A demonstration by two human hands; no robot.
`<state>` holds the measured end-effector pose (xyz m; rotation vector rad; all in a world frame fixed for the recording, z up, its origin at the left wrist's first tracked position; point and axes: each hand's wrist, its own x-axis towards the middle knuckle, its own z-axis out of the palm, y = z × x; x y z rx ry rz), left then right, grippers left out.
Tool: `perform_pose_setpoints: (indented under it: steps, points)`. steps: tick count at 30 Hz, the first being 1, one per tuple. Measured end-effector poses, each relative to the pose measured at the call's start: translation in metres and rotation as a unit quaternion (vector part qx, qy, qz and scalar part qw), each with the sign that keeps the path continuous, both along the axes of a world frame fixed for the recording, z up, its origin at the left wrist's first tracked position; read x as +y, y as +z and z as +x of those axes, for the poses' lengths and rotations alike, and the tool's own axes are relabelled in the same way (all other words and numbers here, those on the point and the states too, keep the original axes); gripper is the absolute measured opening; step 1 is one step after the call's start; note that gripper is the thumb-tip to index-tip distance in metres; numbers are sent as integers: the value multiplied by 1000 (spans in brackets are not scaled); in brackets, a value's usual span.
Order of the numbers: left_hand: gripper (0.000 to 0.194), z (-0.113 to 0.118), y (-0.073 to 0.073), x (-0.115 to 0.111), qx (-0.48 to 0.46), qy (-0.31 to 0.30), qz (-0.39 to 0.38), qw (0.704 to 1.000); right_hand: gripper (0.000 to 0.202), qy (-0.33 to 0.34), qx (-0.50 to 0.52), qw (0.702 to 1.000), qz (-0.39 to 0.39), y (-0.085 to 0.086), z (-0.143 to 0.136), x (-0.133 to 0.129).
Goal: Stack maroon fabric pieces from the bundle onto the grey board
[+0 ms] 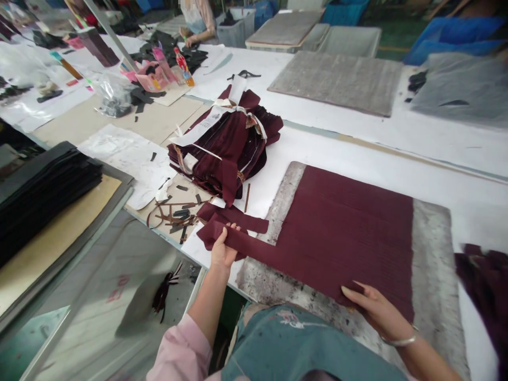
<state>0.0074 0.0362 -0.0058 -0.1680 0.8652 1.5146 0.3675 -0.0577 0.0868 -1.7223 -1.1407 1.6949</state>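
Now your left hand (224, 251) clamps a maroon strip (256, 248); your right hand (375, 307) meets the maroon sheet (353, 227) at its near edge, grip impossible to tell.

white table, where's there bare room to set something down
Bare white tabletop lies between the far edge of the board and the seam, right of the bundle; also the board's strip right of the sheet. Crowded: left of the board, with bundle, scraps and left hand.
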Motion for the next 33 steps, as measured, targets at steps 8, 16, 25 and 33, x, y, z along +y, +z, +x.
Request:
perform_pose_setpoints:
  steps: [8,16,25,33]
  points:
    - [13,6,23,0,21,-25,-3,999,30,-127,42,991,-2,-3,53,-33]
    - [11,18,1,-15,110,-80,-44,990,43,-204,18,978,-45,-31,102,-61]
    - [25,75,-37,-60,516,-351,57,779,48,-230,-115,965,-58,-81,137,-106]
    - [75,187,21,-56,469,-509,408,596,31,-47,17,999,14,6,102,-96]
